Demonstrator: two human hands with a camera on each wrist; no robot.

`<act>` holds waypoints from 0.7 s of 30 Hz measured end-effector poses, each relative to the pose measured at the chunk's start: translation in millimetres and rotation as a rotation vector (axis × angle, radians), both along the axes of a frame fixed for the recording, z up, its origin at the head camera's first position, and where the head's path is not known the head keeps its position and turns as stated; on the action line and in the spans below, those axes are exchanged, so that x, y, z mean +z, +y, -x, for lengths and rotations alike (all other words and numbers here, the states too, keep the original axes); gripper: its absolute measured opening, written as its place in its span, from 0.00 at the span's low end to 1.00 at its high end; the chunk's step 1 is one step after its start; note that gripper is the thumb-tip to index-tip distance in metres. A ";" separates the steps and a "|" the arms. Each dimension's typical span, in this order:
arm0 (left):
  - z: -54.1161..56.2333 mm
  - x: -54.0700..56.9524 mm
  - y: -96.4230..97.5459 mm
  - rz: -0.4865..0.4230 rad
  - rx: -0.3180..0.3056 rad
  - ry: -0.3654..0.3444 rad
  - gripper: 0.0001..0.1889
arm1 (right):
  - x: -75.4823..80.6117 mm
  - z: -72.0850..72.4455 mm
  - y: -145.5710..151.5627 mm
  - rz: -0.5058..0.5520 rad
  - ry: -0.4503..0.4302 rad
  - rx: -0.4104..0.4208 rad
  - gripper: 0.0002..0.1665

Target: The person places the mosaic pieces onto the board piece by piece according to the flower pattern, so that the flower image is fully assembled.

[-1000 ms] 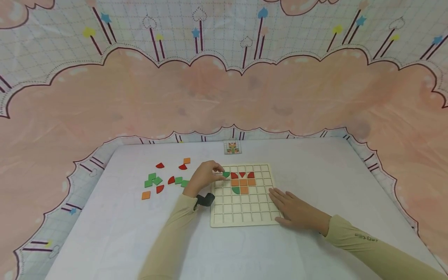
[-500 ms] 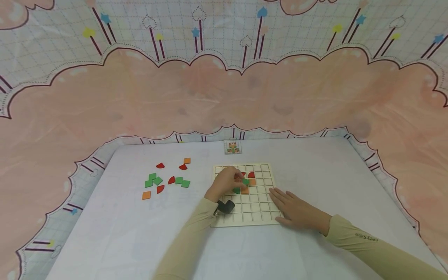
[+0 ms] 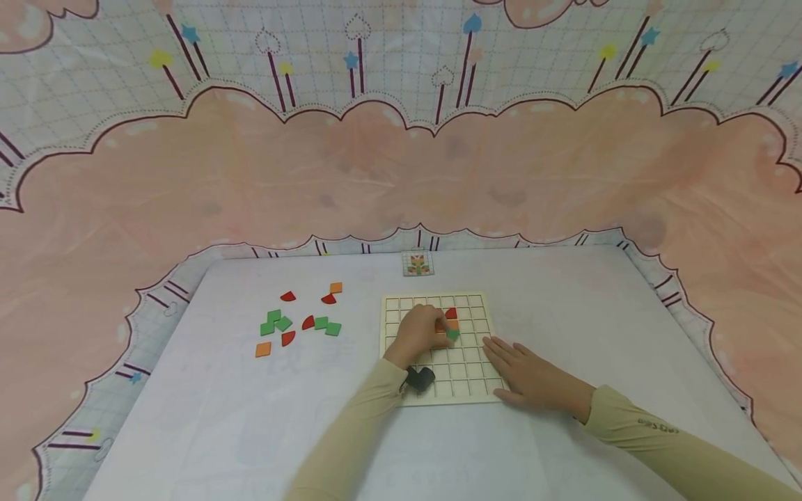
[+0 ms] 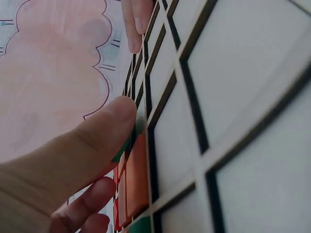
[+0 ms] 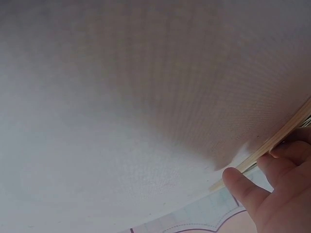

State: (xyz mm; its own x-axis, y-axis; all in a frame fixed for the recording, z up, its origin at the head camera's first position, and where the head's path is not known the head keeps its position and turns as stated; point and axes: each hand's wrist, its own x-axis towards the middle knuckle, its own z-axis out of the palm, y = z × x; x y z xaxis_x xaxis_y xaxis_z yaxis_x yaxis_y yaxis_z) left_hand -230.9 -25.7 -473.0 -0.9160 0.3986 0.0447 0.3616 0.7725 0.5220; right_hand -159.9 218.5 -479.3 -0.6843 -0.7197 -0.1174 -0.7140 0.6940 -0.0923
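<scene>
My left hand [image 3: 421,334] pinches a green quarter-circle tile [image 3: 452,334] between thumb and fingers, low over the pale wooden grid board [image 3: 466,376]. The tile is just below an orange square [image 3: 453,324], with a red quarter-circle [image 3: 451,313] above that. The hand hides most of the other tiles set in the board. From the left wrist, the thumb [image 4: 114,116] reaches across the board's cells beside an orange tile [image 4: 139,174]. My right hand [image 3: 532,376] rests on the board's right edge, fingers extended; the right wrist view shows its fingers along the wooden rim [image 5: 272,141].
Loose tiles lie on the white tabletop [image 3: 207,417] to the left: several green squares [image 3: 267,328], several red quarter-circles [image 3: 287,338] and two orange squares [image 3: 263,349]. A small pattern card [image 3: 418,264] lies behind the board. A printed cloth [image 3: 401,181] hangs at the back.
My left hand has carried the green quarter-circle from the board's left side rightward and slightly nearer, to below the right orange square. The right hand has stayed on the board's edge.
</scene>
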 end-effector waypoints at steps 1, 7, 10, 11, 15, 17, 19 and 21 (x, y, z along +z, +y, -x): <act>-0.3 -0.4 0.2 0.006 0.003 0.010 0.13 | 0.0 0.0 0.0 0.000 0.000 0.000 0.43; -1.5 -2.1 0.4 0.017 0.018 0.022 0.15 | 0.9 0.1 -0.1 0.002 0.005 0.001 0.43; -2.0 -2.2 0.7 -0.001 0.019 0.007 0.14 | 1.6 0.0 0.1 0.003 0.007 0.002 0.43; -2.5 -2.0 0.6 -0.009 0.020 0.002 0.14 | 1.8 0.0 0.2 0.005 0.007 0.002 0.43; -3.5 -1.7 0.6 -0.012 0.023 -0.002 0.14 | 2.2 0.0 0.0 0.010 0.004 0.001 0.43; -4.4 -1.5 0.7 -0.004 0.024 -0.001 0.14 | 1.7 0.0 0.0 0.011 0.001 -0.002 0.43; -4.7 -1.1 1.0 0.007 0.022 0.001 0.14 | 1.2 0.1 -0.1 0.010 -0.002 -0.005 0.43; -5.3 -0.5 1.0 0.008 0.021 0.001 0.15 | 0.8 0.2 0.0 0.011 -0.004 -0.008 0.43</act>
